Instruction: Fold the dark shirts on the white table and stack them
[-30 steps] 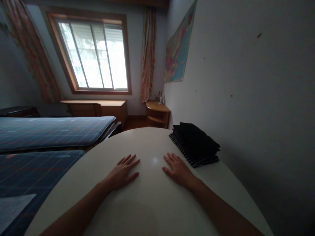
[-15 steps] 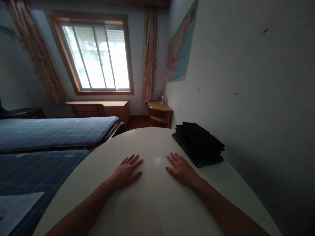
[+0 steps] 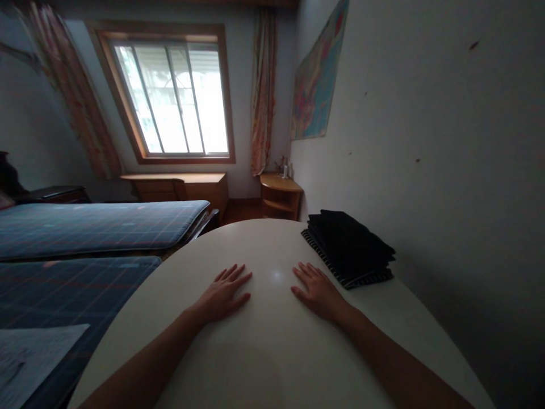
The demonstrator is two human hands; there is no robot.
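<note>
My left hand [image 3: 225,293] lies palm down on a white round-edged table [image 3: 264,352], fingers spread and holding nothing. To the right of it, my right hand [image 3: 317,289] rests flat on the same tabletop, also with its fingers apart. Just beyond the right hand sits a stack of folded black cloth [image 3: 349,241], apart from the fingers. At the bottom of that stack a striped black-and-white layer [image 3: 366,279] shows along the edge. What kind of cloth items these are, I cannot tell.
A wall [image 3: 451,187] runs close along the table's right side. On the left are plaid mattresses [image 3: 97,224], with a printed sheet [image 3: 38,355] on the nearer one. Behind the table stand a low wooden desk [image 3: 204,187] and a corner shelf [image 3: 281,184].
The whole view has shifted slightly, so everything appears a little further right. Both hands stay flat on the table, and the cloth stack has not moved on it.
</note>
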